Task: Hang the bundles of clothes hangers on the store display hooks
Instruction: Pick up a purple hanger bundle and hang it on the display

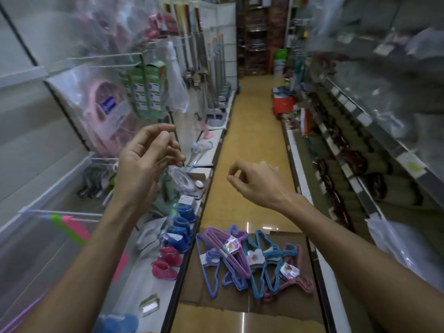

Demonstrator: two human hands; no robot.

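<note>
Hanger bundles [249, 258] on cardboard [240, 299], blue booties [180, 227] beside, both hands raised

Scene is being lit dimly and evenly from overhead; colours are being rendered cool and slightly washed out. Two bright streaks are being reflected on the glossy floor [249, 227], with more glare near the bottom edge. Shadows are being kept soft and faint. Heavy motion blur is being shown across the right shelving [360, 121] and the upper left hanging packs [105, 109], with detail lost there. Strong wide-angle distortion is being seen: shelf edges are being bent outward toward the corners. The hanger bundles [249, 258] on the cardboard [240, 301] are being rendered fairly sharp. Left hand [146, 157] and right hand [254, 181] are being slightly smeared at the fingertips.
</note>
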